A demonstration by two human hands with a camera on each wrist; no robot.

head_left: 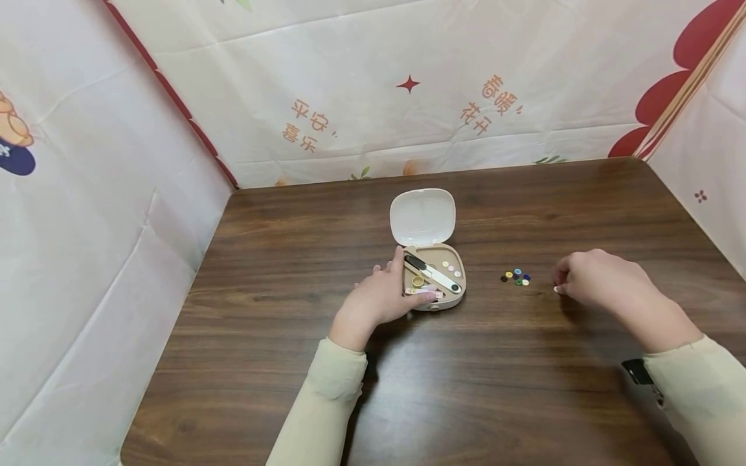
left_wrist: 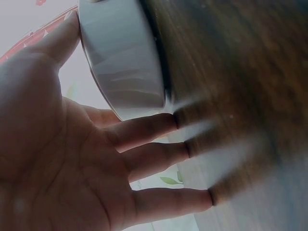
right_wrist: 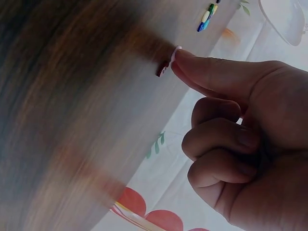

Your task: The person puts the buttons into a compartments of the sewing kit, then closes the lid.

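Observation:
My left hand point(head_left: 379, 294) rests against the left side of an open sewing box point(head_left: 462, 272), thumb along its front edge. In the left wrist view the other fingers point(left_wrist: 161, 202) reach straight down to the table. Inside the box lie a long black-and-white tool point(head_left: 432, 273), a yellow ring point(head_left: 418, 281), a rolled-looking pale tape point(head_left: 434, 294) and a few pale buttons point(head_left: 451, 268). Off to the right, my right hand point(head_left: 600, 278) pinches a small whitish button point(right_wrist: 175, 52) at the tabletop between thumb and forefinger, its other fingers curled in. A dark red button point(right_wrist: 162, 69) is beside it.
Several coloured buttons point(head_left: 517, 277) lie between the box and my right hand. The box's white lid point(head_left: 422, 217) stands raised at the back. Printed cloth point(head_left: 361, 84) hangs beyond the far edge of the brown wooden table point(head_left: 280, 278).

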